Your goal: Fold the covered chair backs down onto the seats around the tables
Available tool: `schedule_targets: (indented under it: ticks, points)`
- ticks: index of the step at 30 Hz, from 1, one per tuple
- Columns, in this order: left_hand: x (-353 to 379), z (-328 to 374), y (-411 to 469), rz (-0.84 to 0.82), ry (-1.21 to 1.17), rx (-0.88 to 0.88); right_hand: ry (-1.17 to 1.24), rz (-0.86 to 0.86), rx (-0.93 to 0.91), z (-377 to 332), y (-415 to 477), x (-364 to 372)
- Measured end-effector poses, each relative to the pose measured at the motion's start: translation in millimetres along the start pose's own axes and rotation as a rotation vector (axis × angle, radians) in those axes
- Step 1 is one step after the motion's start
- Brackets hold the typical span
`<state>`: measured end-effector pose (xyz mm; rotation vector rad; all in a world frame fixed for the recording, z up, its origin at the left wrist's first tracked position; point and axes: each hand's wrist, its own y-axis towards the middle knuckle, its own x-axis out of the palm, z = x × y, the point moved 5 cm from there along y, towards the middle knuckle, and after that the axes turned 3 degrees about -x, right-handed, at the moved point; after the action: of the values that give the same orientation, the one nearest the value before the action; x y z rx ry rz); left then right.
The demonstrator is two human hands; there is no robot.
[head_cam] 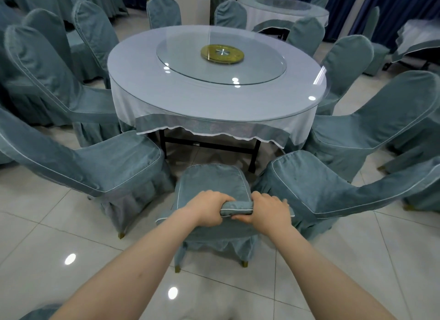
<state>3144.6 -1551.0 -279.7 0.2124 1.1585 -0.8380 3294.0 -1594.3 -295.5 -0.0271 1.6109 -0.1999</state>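
Over tiles (47, 224), left hand (209, 210) and right hand (269, 211) grip chair back (236, 208).

L grip (209, 209) & R grip (269, 210) both curl round top edge of chair back (235, 209), side by side; chair (212, 181) sits at round surface (142, 81) w/ glass turntable (190, 64); neighbour chairs (119, 162) upright.

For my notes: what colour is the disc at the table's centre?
The disc is gold; head view.
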Motion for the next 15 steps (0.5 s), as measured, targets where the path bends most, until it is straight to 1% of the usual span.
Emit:
schedule_targets:
  ticks: [1,3,8,15]
  points:
    - [0,0,-1,0.036,0.009,-0.007,0.035,-0.012,0.037,0,-2,2]
    - [-2,-1,-3,0.055,0.026,-0.005,0.076,-0.015,0.073,-2,-4,5]
    - [-9,-6,-12,0.0,0.04,0.003,0.074,-0.047,0.076,-13,-4,5]
    - [-9,-15,-21,-0.029,0.042,-0.001,0.13,-0.102,0.106,-26,-11,9]
